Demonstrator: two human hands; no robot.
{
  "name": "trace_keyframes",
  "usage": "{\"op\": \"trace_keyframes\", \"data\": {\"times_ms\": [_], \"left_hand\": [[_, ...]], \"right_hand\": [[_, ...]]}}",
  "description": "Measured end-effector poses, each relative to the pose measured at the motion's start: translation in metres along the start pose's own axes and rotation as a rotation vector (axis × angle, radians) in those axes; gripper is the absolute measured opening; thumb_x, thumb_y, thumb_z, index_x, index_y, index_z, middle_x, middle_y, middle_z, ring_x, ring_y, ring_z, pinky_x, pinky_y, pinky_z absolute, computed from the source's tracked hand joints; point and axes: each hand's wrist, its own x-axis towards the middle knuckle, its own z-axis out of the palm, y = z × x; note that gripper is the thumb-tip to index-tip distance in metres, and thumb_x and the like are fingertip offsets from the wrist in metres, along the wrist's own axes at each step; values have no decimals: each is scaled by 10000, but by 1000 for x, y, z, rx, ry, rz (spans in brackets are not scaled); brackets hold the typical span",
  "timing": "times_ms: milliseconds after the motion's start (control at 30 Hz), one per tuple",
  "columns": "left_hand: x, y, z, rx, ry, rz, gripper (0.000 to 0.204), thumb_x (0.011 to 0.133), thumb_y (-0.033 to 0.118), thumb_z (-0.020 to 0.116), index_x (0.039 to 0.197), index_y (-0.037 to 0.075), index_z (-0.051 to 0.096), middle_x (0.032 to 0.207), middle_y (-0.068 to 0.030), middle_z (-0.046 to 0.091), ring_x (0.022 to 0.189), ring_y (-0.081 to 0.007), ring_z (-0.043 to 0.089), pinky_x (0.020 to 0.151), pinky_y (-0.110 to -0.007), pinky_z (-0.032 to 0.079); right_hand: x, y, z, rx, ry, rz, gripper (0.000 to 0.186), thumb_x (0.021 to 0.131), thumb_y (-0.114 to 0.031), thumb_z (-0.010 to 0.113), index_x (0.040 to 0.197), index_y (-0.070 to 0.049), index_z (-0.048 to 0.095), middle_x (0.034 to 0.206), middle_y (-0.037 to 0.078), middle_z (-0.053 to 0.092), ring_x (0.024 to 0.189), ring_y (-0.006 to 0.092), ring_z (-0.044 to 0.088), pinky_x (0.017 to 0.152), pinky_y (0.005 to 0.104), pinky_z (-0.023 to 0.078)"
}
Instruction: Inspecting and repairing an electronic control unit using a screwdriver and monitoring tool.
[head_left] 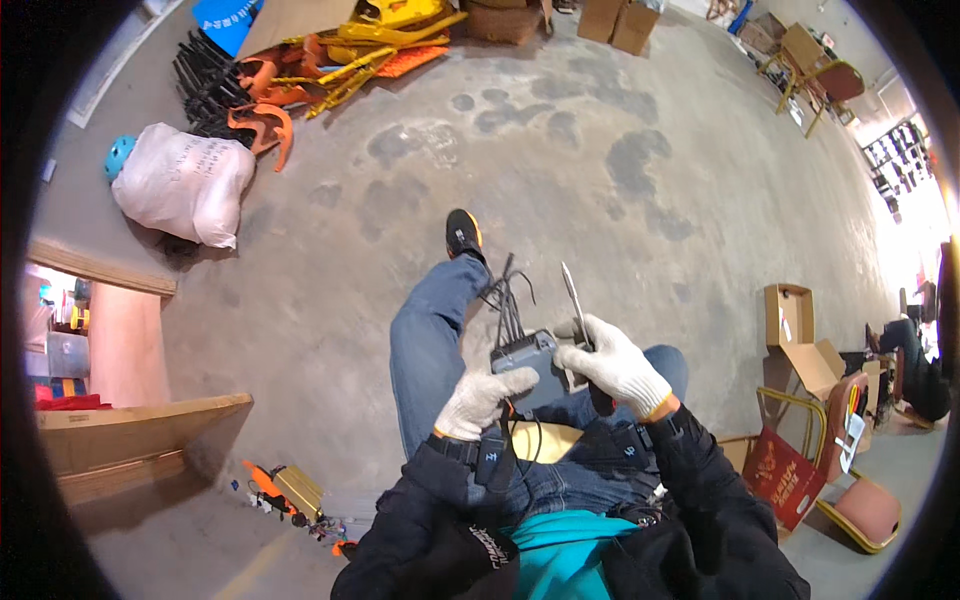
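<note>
Over my lap, my left hand (482,402), in a white knit glove, grips a grey box-shaped device (528,362) with its thumb lying across the top. Black cables (510,300) run out of the far end of the device, and a thin dark cord hangs below it. At the device's right side is my right hand (618,364), also gloved and closed round a tool with a long pointed metal blade (572,292). The blade points away from me, and a dark handle end shows under the palm. Whether it is a knife or a screwdriver I cannot tell.
A stuffed white sack (190,185) lies at the left, below orange and yellow plastic parts (350,50). Near left stands a wooden ledge (140,420), with small parts (300,495) on the floor beside it. Chairs (865,510) and open cardboard boxes (790,312) are at the right.
</note>
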Motion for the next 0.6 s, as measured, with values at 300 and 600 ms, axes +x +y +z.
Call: {"op": "trace_keyframes", "data": {"times_ms": [300,600], "left_hand": [[-9,8,3,-145,-190,-141,547,972,131,714,1472,-38,571,1348,-168,706,1224,-297,708,1104,-438,556],[-27,12,28,-110,-143,-137,614,949,239,757,1454,-46,557,1328,-181,707,1211,-306,714,1074,-453,582]], "right_hand": [[-6,14,-4,253,-208,2,369,965,-207,760,1247,19,683,954,8,691,773,89,613,714,262,531],[-15,22,0,394,-204,-35,331,962,-217,758,1183,18,681,948,24,674,805,104,617,727,288,527]]}}
